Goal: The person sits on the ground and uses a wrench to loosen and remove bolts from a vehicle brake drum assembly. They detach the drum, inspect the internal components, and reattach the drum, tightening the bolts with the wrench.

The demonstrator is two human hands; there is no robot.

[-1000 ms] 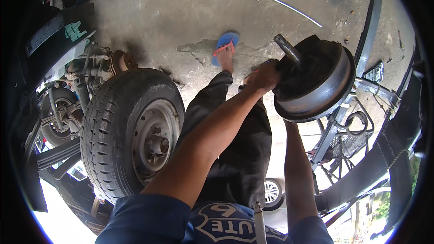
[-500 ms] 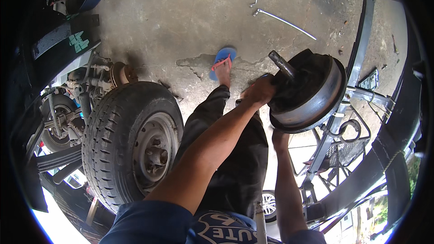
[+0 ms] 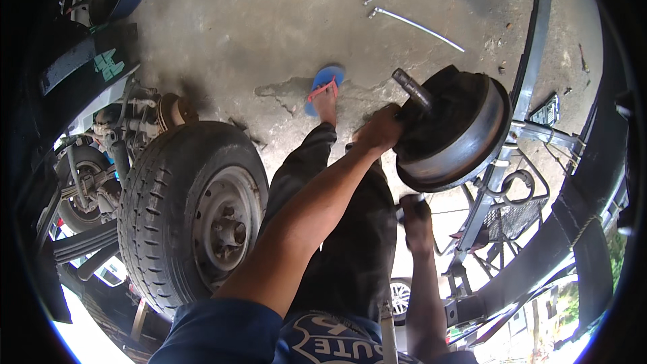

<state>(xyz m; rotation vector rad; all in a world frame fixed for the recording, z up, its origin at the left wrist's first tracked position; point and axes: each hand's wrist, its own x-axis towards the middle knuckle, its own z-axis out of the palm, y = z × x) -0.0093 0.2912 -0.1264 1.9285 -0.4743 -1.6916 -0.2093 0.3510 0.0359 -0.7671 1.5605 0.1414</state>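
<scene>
A heavy dark brake drum [image 3: 458,138] with a stub shaft [image 3: 412,89] sticking out of its middle hangs over the concrete floor. My left hand [image 3: 379,129] grips the drum's near edge beside the shaft, arm stretched out. My right hand [image 3: 416,214] is a fist just below the drum's lower rim, closed around a short dark object with a pale end; I cannot make out what it is. My leg in dark trousers and my foot in a blue sandal [image 3: 325,87] stand under the arms.
A mounted wheel with a worn tyre [image 3: 192,216] stands at my left, axle and suspension parts [image 3: 145,118] behind it. Long metal rods [image 3: 416,27] lie on the floor ahead. A dark frame rail [image 3: 532,54] and metal brackets [image 3: 502,212] crowd the right side.
The drum has shifted a little left and lower in view. My right hand, earlier pressed up under the drum, now sits slightly below its rim. The left hand keeps its grip.
</scene>
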